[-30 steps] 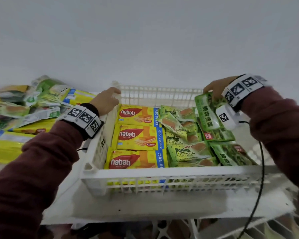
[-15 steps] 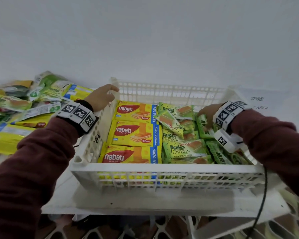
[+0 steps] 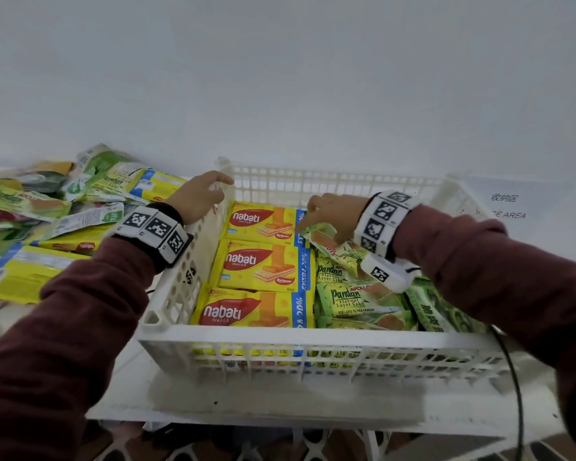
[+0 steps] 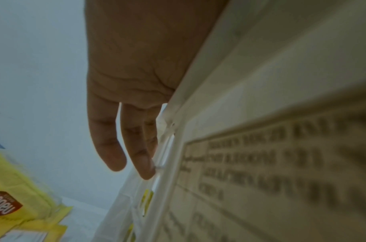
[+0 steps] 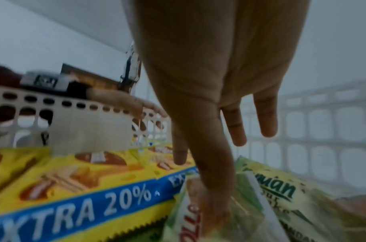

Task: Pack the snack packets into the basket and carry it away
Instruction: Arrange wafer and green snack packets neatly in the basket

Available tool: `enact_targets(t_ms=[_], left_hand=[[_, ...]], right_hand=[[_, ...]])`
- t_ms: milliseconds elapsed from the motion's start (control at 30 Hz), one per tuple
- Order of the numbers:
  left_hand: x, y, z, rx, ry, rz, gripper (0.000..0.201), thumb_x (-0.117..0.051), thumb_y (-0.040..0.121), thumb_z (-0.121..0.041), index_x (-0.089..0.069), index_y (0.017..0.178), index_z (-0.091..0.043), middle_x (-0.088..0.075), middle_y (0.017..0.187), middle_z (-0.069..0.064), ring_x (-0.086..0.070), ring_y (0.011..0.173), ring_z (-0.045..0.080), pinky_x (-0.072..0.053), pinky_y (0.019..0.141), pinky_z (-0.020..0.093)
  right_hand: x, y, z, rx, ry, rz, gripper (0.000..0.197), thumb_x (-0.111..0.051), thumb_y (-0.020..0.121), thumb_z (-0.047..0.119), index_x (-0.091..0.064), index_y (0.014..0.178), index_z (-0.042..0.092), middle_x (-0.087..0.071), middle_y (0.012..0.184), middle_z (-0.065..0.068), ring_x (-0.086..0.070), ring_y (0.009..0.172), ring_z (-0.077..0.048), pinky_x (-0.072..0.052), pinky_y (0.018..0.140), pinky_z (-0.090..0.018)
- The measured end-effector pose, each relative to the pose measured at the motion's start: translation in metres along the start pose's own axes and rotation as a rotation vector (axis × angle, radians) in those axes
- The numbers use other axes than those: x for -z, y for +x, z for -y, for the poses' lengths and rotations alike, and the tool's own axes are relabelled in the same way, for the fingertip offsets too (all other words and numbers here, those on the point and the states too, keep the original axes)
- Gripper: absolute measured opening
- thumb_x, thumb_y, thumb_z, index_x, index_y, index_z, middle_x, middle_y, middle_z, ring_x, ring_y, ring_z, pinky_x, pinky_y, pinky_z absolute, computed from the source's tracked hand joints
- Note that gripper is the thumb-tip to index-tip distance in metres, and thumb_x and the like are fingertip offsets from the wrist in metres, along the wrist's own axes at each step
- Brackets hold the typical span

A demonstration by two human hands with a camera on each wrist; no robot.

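Observation:
A white slotted basket (image 3: 313,341) (image 4: 260,98) (image 5: 323,131) stands on a white shelf. Three yellow nabati wafer packets (image 3: 263,267) (image 5: 74,180) fill its left column. Green pandan cake packets (image 3: 353,301) (image 5: 277,193) lie in the middle, darker green packets (image 3: 439,314) at the right. My left hand (image 3: 197,201) (image 4: 136,65) rests on the basket's left rim near the far corner, fingers straight along the wall. My right hand (image 3: 333,214) (image 5: 209,81) is inside the basket, fingers straight and spread, thumb touching a pandan packet.
A loose pile of snack packets (image 3: 47,221) (image 4: 12,204) lies on the shelf left of the basket. A paper label (image 3: 506,207) is stuck down at the far right. A wall stands close behind, and the shelf's front edge (image 3: 280,407) runs just before the basket.
My right hand put a dark green packet down at the basket's right side, then moved left over the pandan packets. My left hand stayed on the left rim.

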State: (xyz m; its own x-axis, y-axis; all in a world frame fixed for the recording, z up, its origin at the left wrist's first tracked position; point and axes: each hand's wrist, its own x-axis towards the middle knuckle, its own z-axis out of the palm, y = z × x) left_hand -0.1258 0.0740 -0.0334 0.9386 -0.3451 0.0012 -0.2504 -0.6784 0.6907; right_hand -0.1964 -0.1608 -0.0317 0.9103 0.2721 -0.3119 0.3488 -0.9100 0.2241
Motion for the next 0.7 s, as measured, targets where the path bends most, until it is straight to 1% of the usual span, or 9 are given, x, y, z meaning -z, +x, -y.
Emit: enact_targets(t_ms=[67, 133, 200, 300, 400, 467, 567, 633, 700], left_hand=[[0.0, -0.001, 0.0, 0.0, -0.013, -0.003, 0.038, -0.038, 0.092, -0.005, -0.049, 0.126, -0.017, -0.052, 0.077, 0.007, -0.038, 0.053, 0.013, -0.029, 0.048, 0.024], [0.0, -0.001, 0.0, -0.003, -0.023, -0.004, 0.038, -0.038, 0.092, -0.004, -0.05, 0.125, -0.017, -0.054, 0.082, 0.01, -0.039, 0.053, 0.012, -0.029, 0.047, 0.024], [0.0, -0.001, 0.0, -0.007, -0.032, -0.009, 0.037, -0.038, 0.092, -0.004, -0.05, 0.125, -0.016, -0.054, 0.09, 0.013, -0.039, 0.053, 0.012, -0.029, 0.048, 0.024], [0.0, -0.002, -0.001, -0.017, -0.039, -0.019, 0.037, -0.038, 0.091, -0.003, -0.05, 0.125, -0.014, -0.052, 0.093, 0.01, -0.04, 0.054, 0.01, -0.03, 0.049, 0.023], [0.0, -0.002, -0.001, -0.017, -0.047, -0.03, 0.037, -0.038, 0.091, -0.003, -0.051, 0.125, -0.014, -0.051, 0.092, 0.009, -0.038, 0.052, 0.01, -0.028, 0.047, 0.022], [-0.001, -0.002, -0.001, -0.022, -0.048, -0.034, 0.038, -0.038, 0.091, -0.002, -0.051, 0.125, -0.013, -0.051, 0.096, 0.008, -0.038, 0.053, 0.01, -0.029, 0.048, 0.022], [0.0, -0.002, -0.002, -0.029, -0.047, -0.038, 0.038, -0.038, 0.091, -0.001, -0.05, 0.125, -0.012, -0.047, 0.102, 0.005, -0.038, 0.055, 0.005, -0.029, 0.049, 0.02], [0.0, -0.002, -0.002, -0.027, -0.047, -0.04, 0.038, -0.038, 0.091, -0.001, -0.05, 0.125, -0.012, -0.048, 0.101, 0.006, -0.038, 0.055, 0.006, -0.03, 0.049, 0.02], [-0.001, -0.002, -0.001, -0.024, -0.05, -0.043, 0.037, -0.039, 0.092, -0.003, -0.051, 0.125, -0.012, -0.049, 0.1, 0.006, -0.04, 0.055, 0.007, -0.03, 0.049, 0.021]], right_hand=[[0.0, 0.008, 0.004, 0.038, -0.107, 0.005, 0.068, -0.07, 0.077, 0.014, -0.039, 0.134, 0.037, -0.034, 0.135, -0.005, -0.037, 0.121, -0.023, -0.044, 0.093, -0.038], [0.001, 0.011, 0.004, 0.06, -0.148, -0.027, 0.053, -0.067, 0.079, 0.022, -0.045, 0.128, 0.03, -0.034, 0.133, -0.006, -0.037, 0.12, -0.024, -0.043, 0.092, -0.039], [0.001, 0.012, 0.003, 0.078, -0.202, -0.036, 0.045, -0.065, 0.08, 0.026, -0.049, 0.122, 0.026, -0.037, 0.132, -0.005, -0.038, 0.119, -0.024, -0.041, 0.092, -0.037], [-0.002, 0.016, 0.004, 0.072, -0.2, 0.008, 0.054, -0.069, 0.077, 0.02, -0.044, 0.124, 0.027, -0.044, 0.128, -0.002, -0.042, 0.116, -0.025, -0.042, 0.091, -0.037], [-0.006, 0.021, 0.006, -0.022, -0.099, 0.059, 0.067, -0.072, 0.073, 0.016, -0.038, 0.128, 0.031, -0.048, 0.118, -0.008, -0.049, 0.106, -0.03, -0.046, 0.09, -0.044], [-0.011, 0.022, 0.006, -0.051, -0.062, 0.056, 0.067, -0.071, 0.073, 0.018, -0.036, 0.128, 0.033, -0.05, 0.115, -0.007, -0.05, 0.103, -0.03, -0.046, 0.09, -0.045], [-0.011, 0.022, 0.006, -0.082, -0.004, 0.074, 0.057, -0.067, 0.077, 0.014, -0.042, 0.125, 0.03, -0.049, 0.113, -0.002, -0.05, 0.103, -0.026, -0.045, 0.091, -0.039], [-0.002, 0.018, 0.004, -0.037, 0.059, 0.097, 0.044, -0.066, 0.075, 0.006, -0.053, 0.113, 0.023, -0.049, 0.102, 0.001, -0.051, 0.097, -0.022, -0.045, 0.084, -0.033], [0.013, 0.009, -0.001, -0.013, 0.154, 0.068, 0.03, -0.067, 0.074, 0.004, -0.056, 0.098, 0.018, -0.049, 0.09, 0.007, -0.051, 0.092, -0.016, -0.045, 0.079, -0.029]])
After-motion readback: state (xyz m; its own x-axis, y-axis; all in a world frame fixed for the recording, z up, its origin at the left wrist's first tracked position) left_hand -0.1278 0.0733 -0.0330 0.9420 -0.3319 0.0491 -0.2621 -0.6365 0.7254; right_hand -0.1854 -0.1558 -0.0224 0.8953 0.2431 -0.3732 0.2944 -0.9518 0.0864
